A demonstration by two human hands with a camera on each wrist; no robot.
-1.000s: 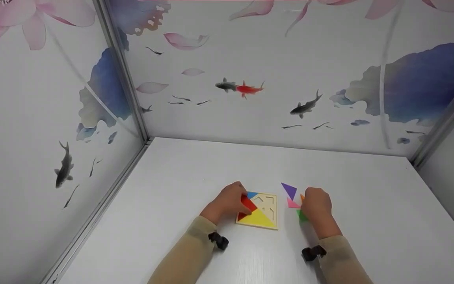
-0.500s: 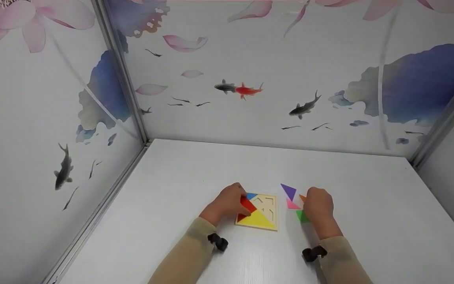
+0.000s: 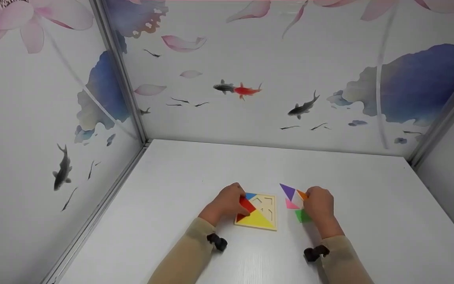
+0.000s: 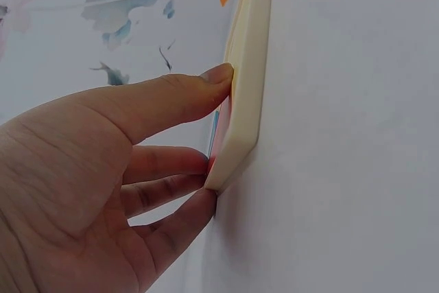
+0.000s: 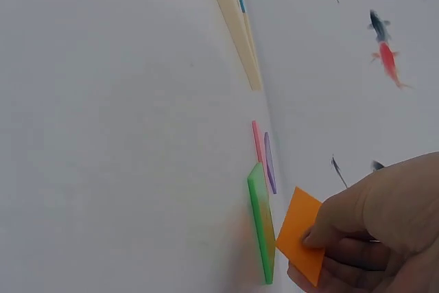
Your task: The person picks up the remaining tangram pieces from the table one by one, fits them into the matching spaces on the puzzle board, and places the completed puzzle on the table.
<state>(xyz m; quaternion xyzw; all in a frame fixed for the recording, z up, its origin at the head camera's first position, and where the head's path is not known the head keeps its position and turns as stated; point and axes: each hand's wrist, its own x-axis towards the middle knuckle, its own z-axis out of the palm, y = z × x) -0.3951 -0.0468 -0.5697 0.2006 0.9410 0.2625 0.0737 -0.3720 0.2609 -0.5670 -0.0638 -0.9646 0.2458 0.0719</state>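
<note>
My left hand point(image 3: 227, 203) holds the wooden tangram board point(image 3: 273, 213) by its left side, thumb on the face and other fingers at the edge. In the board lie a yellow triangle point(image 3: 257, 220), a red piece point(image 3: 248, 205) partly under my thumb, and a partly covered blue piece point(image 3: 250, 195). Bare recesses show at its upper right. Between thumb and fingers, my right hand point(image 5: 377, 228) pinches a flat orange tangram piece point(image 5: 300, 235), raised over the table just right of the board. Beneath and beside that hand is a green piece point(image 3: 302, 216).
A purple triangle point(image 3: 288, 192) and a pink triangle point(image 3: 291, 204) lie between the board and my right hand. The white table point(image 3: 195, 165) meets printed wall panels point(image 3: 191, 114) at the back and left. Black wrist cameras point(image 3: 218, 242) sit on both sleeves.
More of the orange piece shows left of my right hand, as it comes up and away from the green piece. My left hand and the board stay put.
</note>
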